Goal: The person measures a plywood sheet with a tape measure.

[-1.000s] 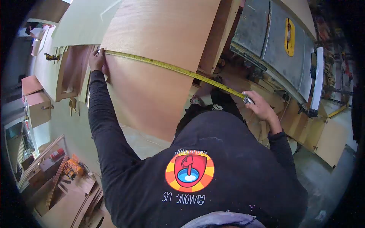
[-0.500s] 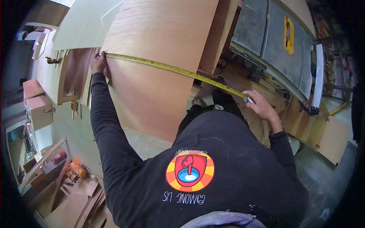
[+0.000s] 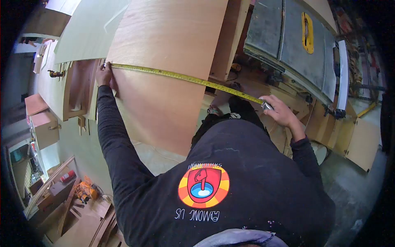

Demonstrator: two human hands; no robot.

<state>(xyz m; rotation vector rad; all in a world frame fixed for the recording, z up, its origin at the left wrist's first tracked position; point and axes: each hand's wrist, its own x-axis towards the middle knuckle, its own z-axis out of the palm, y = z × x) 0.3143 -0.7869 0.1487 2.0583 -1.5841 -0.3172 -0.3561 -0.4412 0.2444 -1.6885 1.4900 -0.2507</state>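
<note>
Woodshop by a table saw point(image 3: 267, 37): stretches yellow tape measure point(image 3: 185, 78) across plywood sheet point(image 3: 164, 45), left hand point(image 3: 104, 76) pinching its hook at the left edge, right hand point(image 3: 279, 111) closed on the case past the right edge; probably risks a slipped hook through slackened pull.

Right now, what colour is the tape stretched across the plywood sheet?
The tape is yellow, with small dark markings; the head view shows it best.
</note>
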